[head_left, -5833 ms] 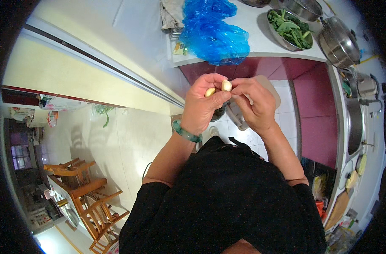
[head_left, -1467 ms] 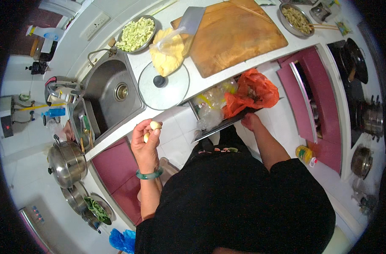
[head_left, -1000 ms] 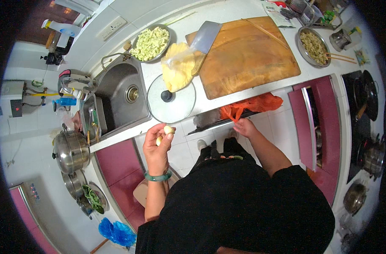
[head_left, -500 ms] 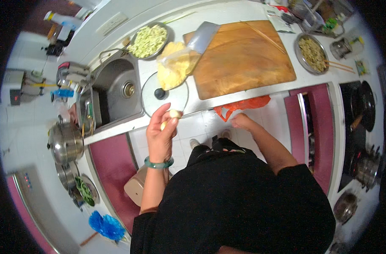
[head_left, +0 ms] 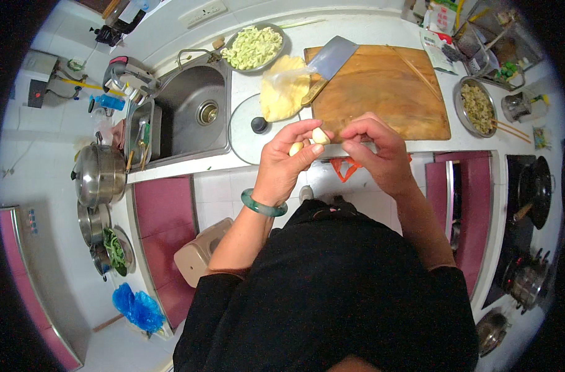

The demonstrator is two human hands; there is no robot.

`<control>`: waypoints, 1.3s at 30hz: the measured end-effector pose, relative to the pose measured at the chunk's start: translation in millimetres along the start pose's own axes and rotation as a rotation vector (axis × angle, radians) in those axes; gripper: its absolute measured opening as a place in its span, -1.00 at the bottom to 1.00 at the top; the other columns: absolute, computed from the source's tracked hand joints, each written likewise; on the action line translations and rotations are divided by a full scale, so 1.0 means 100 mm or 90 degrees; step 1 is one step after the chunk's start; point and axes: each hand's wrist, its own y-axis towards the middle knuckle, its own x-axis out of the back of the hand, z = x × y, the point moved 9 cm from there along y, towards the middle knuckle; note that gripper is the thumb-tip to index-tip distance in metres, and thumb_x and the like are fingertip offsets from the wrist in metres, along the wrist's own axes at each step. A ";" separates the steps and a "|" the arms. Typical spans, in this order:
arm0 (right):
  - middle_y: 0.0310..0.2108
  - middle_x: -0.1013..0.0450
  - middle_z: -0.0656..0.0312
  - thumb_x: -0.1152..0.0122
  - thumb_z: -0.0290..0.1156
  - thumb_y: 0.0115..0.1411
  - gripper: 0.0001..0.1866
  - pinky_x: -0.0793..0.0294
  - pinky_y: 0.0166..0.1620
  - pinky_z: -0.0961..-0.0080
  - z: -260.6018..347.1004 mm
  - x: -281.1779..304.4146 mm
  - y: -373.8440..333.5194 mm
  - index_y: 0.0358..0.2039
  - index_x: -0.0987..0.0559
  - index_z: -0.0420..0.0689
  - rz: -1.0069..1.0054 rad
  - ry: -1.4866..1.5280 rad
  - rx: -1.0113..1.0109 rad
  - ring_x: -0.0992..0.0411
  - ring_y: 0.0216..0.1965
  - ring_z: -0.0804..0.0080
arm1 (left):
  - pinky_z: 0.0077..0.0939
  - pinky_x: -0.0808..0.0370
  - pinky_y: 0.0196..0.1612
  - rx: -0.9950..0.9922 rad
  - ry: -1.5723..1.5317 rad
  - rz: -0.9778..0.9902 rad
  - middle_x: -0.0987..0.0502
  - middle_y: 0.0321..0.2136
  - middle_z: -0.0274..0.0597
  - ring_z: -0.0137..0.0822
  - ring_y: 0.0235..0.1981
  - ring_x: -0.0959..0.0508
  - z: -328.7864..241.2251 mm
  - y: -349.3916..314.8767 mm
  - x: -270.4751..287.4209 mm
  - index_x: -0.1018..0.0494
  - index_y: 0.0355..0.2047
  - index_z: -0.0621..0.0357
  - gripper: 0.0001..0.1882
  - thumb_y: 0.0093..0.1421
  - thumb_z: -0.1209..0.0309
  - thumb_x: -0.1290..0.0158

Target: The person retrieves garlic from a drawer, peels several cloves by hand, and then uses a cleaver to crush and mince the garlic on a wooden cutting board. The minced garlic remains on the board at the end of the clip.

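Stainless steel lidded pot (head_left: 101, 175), far left on the counter; steel sink basin (head_left: 189, 111) beside it; round glass lid with black knob (head_left: 253, 126) next. Left hand (head_left: 287, 162), green bangle at the wrist: fingers curled shut around two small pale peeled cloves (head_left: 310, 141), held above the counter edge. Right hand (head_left: 374, 152): fingertips pinched together just beside the upper clove, contact unclear. Step judged: peeling or picking at it. Behind, wooden chopping board (head_left: 381, 90) bearing a steel cleaver (head_left: 329, 62).
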 end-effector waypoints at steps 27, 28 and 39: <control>-0.47 -0.38 0.32 -0.14 -0.43 0.05 -0.86 -0.28 -0.36 0.68 0.15 -1.16 0.35 -0.39 -0.52 -0.22 0.159 0.114 -0.089 -0.28 -0.46 0.66 | -0.85 -0.23 -0.58 -0.097 0.044 -0.116 -0.46 -0.47 -0.39 -0.68 -0.56 -0.33 -0.55 -0.46 0.83 -0.43 -0.19 0.20 -0.72 0.04 0.48 -0.12; -0.46 -0.38 0.32 -0.13 -0.43 0.05 -0.86 -0.28 -0.36 0.68 0.15 -1.21 0.35 -0.38 -0.52 -0.21 0.172 0.123 -0.099 -0.27 -0.45 0.66 | -0.87 -0.20 -0.60 -0.108 0.040 -0.114 -0.47 -0.47 -0.38 -0.69 -0.57 -0.32 -0.54 -0.49 0.87 -0.43 -0.18 0.19 -0.71 0.05 0.47 -0.11; -0.40 -0.41 0.34 -0.08 -0.43 0.14 -0.82 -0.37 -0.31 0.71 -0.07 -1.09 0.19 -0.24 -0.47 -0.19 0.113 0.197 -0.135 -0.35 -0.38 0.68 | -0.64 -0.36 -0.26 -0.064 0.319 -0.106 -0.45 -0.37 -0.32 -0.51 -0.34 -0.39 -0.52 -0.36 0.76 -0.42 -0.30 0.23 -0.79 0.03 0.45 -0.11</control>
